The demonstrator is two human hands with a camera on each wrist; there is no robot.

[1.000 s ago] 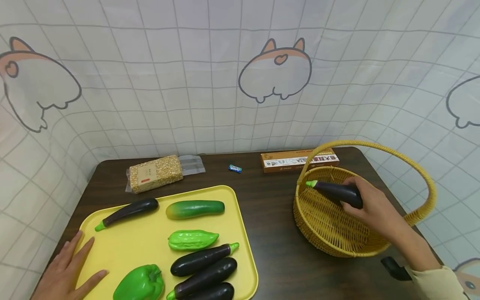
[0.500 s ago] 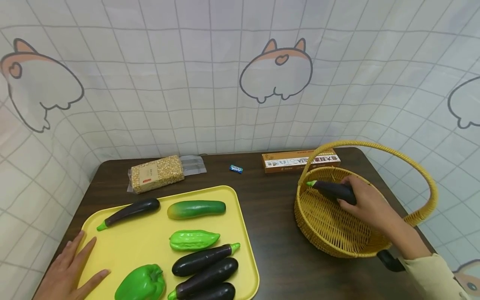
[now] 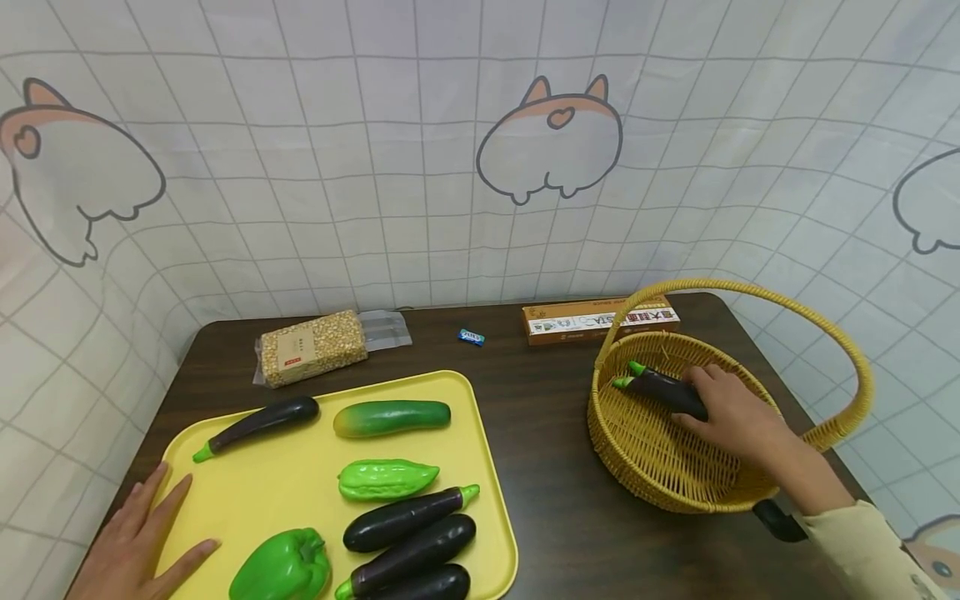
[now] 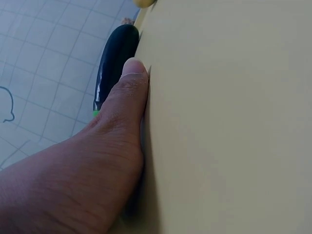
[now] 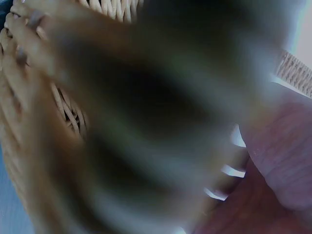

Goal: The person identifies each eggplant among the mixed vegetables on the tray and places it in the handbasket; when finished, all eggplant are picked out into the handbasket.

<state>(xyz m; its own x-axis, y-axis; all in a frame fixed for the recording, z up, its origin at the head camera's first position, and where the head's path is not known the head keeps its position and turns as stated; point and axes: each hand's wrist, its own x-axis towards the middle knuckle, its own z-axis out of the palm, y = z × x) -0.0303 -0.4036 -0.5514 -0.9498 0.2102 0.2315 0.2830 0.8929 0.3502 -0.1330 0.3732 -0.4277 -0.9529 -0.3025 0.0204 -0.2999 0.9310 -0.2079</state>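
Resting at the left edge of the tray [image 3: 251,500], the left hand [image 3: 135,537] holds nothing; its fingers are straight and spread. A lone eggplant [image 3: 262,426] lies near the tray's back-left edge, a pepper [image 3: 273,568] at its front. A bitter melon [image 3: 387,480] and a cucumber [image 3: 392,418] occupy the tray's right half, behind three eggplants [image 3: 420,546]. To the right of the tray stands the basket [image 3: 637,482]. Inside it is the held eggplant [image 3: 667,393]; two green stems [image 3: 622,382] at its left end suggest another alongside. The right hand [image 3: 731,414] grips the held eggplant between thumb and fingers.

Step in hand, as judged: depositing the held eggplant. The next move calls for confirming that it is supported, relaxing the grip and lifting the hand clear. Returning to the tray for a further eggplant is then plausible.
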